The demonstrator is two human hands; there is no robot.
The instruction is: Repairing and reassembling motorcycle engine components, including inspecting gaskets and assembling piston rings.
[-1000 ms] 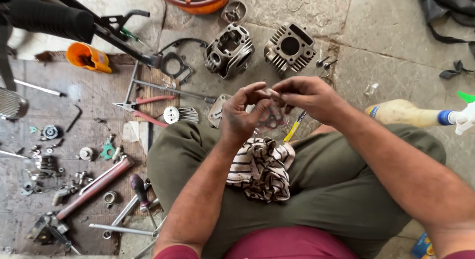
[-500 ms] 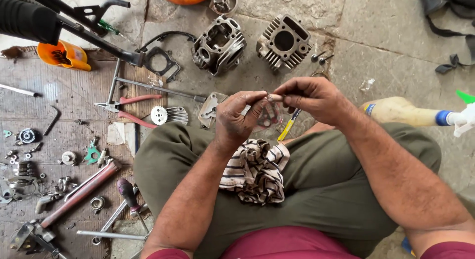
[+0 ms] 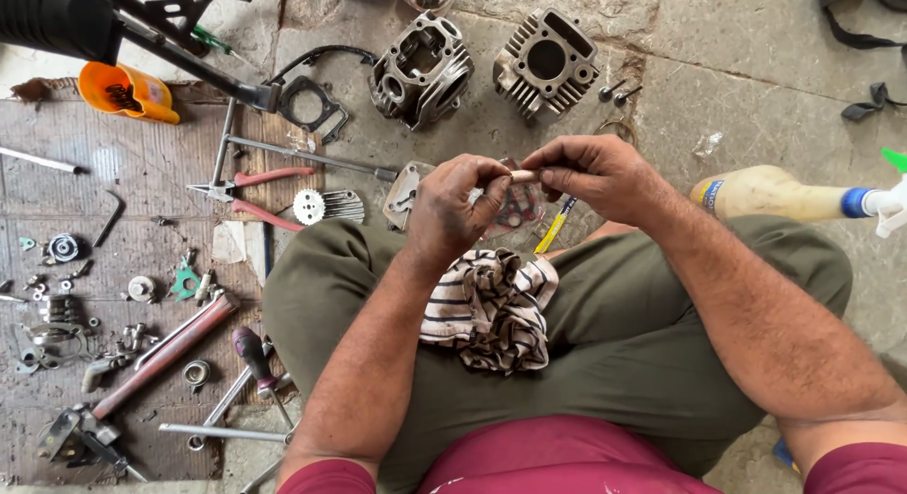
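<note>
Pale and slim, a small pin-like part [image 3: 522, 176] is pinched between both sets of fingertips above the lap, raised close to the eyes, seemingly for inspection. The left hand [image 3: 457, 211] closes on its near end, the right hand [image 3: 588, 178] on the other. A striped rag [image 3: 489, 308] lies draped over the thigh at six o'clock of the hands, within reach for wiping. On the stone floor [image 3: 737, 88] at twelve o'clock sit a finned cylinder block [image 3: 547, 63] and a cylinder head [image 3: 421, 69]; red-handled pliers [image 3: 260, 194] lie at nine o'clock.
</note>
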